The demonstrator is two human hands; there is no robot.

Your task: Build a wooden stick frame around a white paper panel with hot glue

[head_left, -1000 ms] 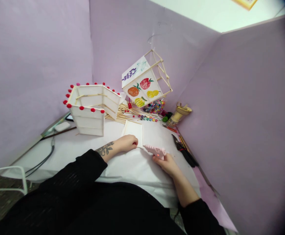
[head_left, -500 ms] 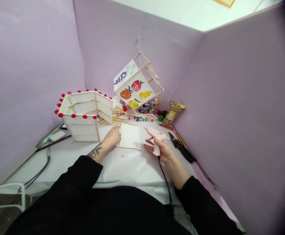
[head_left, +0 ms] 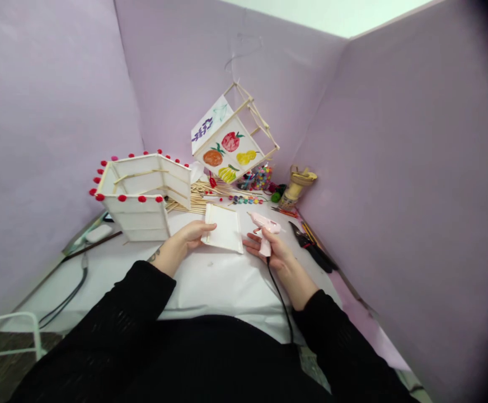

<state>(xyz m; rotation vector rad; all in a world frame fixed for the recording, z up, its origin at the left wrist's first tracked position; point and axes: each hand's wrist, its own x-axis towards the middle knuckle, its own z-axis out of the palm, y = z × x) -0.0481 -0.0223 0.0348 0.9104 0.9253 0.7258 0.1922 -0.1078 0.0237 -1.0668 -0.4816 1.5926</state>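
My left hand [head_left: 193, 234] grips the left edge of a white panel [head_left: 225, 229] framed with thin wooden sticks, its thumb on top and the other fingers beneath. The panel is slightly tilted above the table. Just to its right, my right hand [head_left: 276, 252] holds a pink hot glue gun [head_left: 266, 225], nozzle pointing up and left. A few fingers of that hand stretch out toward the panel's right edge. The glue gun's black cord [head_left: 281, 296] runs down off the table's front edge.
A white stick-framed structure with red pompoms [head_left: 139, 210] stands at left. A fruit-painted lantern [head_left: 231, 143] hangs behind. Wooden sticks [head_left: 191, 198], beads [head_left: 248, 200], a straw-coloured holder [head_left: 296, 189] and black-handled pliers [head_left: 313, 249] lie around; lilac walls [head_left: 395, 140] enclose the table.
My left hand has turned and taken hold of the panel's left side, raising and tilting it a little. My right hand with the glue gun has shifted slightly left.
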